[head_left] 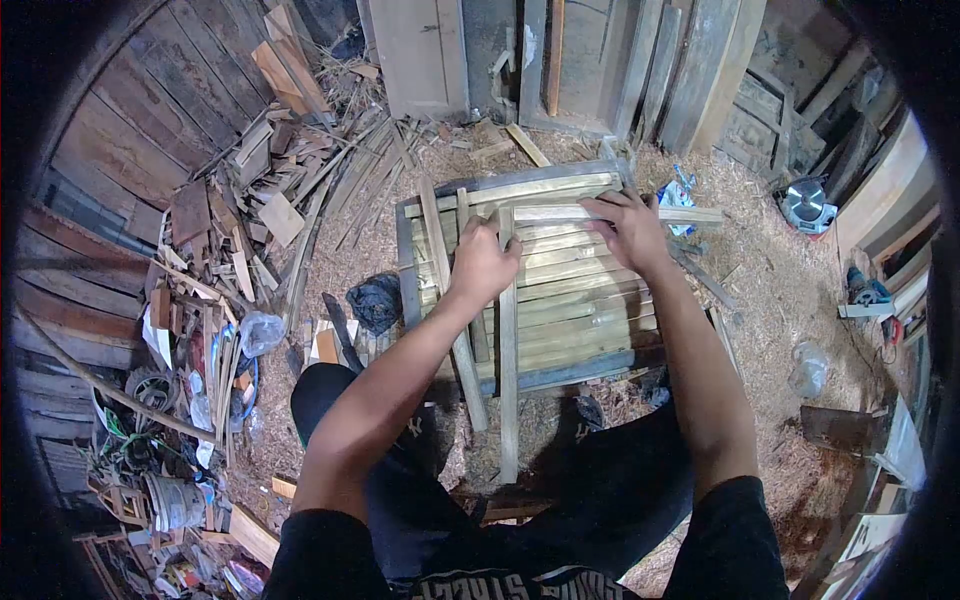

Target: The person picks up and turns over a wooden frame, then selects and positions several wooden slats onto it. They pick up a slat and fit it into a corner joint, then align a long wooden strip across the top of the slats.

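Observation:
A slatted wooden panel (570, 290) with a grey frame lies on the floor before me. Over it, a long upright strip (509, 380) and a crosswise strip (560, 213) meet at a corner. My left hand (484, 262) is closed round the corner end of the upright strip. Fingers bent over the crosswise strip, my right hand (630, 232) grips it right of the corner. Left of the upright strip, a longer strip (450, 300) and a thinner one (470, 235) rest on the panel.
Scrap wood (285, 218) is heaped at the left, near a black plastic bag (376, 303). At the right are a circular saw (806, 205), another power tool (868, 290) and a clear bag (808, 370). Boards (690, 80) stand at the back.

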Available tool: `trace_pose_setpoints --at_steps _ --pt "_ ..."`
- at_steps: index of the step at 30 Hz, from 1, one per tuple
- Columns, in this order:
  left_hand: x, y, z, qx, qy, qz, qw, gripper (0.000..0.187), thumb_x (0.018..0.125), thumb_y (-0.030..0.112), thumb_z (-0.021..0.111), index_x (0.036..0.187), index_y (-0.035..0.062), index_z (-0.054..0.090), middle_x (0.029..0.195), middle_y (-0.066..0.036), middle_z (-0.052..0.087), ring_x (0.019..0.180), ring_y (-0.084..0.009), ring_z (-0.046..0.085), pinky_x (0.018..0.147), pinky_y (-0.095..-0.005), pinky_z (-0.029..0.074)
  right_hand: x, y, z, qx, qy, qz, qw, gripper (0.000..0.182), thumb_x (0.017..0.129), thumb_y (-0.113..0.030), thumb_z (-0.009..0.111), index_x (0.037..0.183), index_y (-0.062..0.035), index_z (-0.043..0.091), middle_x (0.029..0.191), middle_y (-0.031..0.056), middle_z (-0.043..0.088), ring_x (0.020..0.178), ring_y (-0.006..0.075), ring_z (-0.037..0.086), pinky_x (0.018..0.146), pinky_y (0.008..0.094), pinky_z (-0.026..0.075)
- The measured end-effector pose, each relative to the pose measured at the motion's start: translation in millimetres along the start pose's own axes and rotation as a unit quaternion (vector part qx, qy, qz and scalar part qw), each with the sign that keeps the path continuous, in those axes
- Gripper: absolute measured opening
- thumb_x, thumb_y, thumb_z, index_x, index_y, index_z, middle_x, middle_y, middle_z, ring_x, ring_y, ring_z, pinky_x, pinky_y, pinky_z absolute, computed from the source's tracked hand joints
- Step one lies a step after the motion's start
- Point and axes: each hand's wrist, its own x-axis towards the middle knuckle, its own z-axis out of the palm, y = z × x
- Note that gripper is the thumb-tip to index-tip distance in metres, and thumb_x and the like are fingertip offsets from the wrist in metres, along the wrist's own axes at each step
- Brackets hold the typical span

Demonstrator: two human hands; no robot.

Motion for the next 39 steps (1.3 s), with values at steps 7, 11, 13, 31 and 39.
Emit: trace_pose_setpoints --at_steps 7,11,13,31,39 --pt "0.3 -2.9 3.2 0.006 0.022 0.018 1.000 0.053 0.089 0.023 0.072 0.131 -0.0099 0.066 0.113 -0.036 0.066 0.108 -0.0497 0.067 0.099 -0.0492 0.054 1.1 -1.4 -0.6 -0.002 -0.002 0.007 1.000 0.036 0.094 -0.025 0.073 0.129 -0.0287 0.072 0.122 0.0000 0.071 0.117 0.0299 0.063 0.103 0.0606 0.045" --pt "0.4 -3.9 3.0 0.009 0.013 0.014 1.000 0.055 0.089 0.023 0.072 0.133 -0.0096 0.065 0.113 -0.035 0.067 0.107 -0.0491 0.067 0.098 -0.0487 0.054 1.6 4.3 5.5 0.002 0.008 -0.007 1.000 0.036 0.093 -0.025 0.073 0.130 -0.0276 0.072 0.121 0.0003 0.071 0.116 0.0304 0.063 0.102 0.0610 0.045" --pt "-0.5 -1.4 1.7 0.011 0.013 0.001 1.000 0.055 0.089 0.023 0.073 0.132 -0.0094 0.065 0.114 -0.035 0.066 0.108 -0.0488 0.067 0.098 -0.0483 0.054 1.3 2.4 3.4 0.006 0.019 -0.015 1.000 0.036 0.093 -0.025 0.073 0.129 -0.0266 0.072 0.118 0.0003 0.071 0.115 0.0306 0.063 0.101 0.0613 0.045" --pt "0.0 -2.0 -2.1 0.005 0.008 0.025 1.000 0.054 0.090 0.025 0.075 0.129 -0.0113 0.067 0.112 -0.038 0.067 0.106 -0.0515 0.069 0.096 -0.0503 0.055 4.4 5.1 5.3 0.009 0.001 -0.012 1.000 0.035 0.095 -0.028 0.072 0.130 -0.0267 0.072 0.123 0.0026 0.071 0.119 0.0332 0.063 0.101 0.0589 0.047" --pt "0.8 -2.3 -3.3 0.002 -0.007 0.021 1.000 0.053 0.090 0.025 0.075 0.127 -0.0127 0.067 0.113 -0.038 0.066 0.108 -0.0507 0.068 0.098 -0.0494 0.054 2.2 4.1 6.5 -0.024 0.001 -0.009 1.000 0.036 0.094 -0.031 0.073 0.130 -0.0281 0.072 0.125 0.0008 0.071 0.121 0.0290 0.061 0.104 0.0594 0.044"
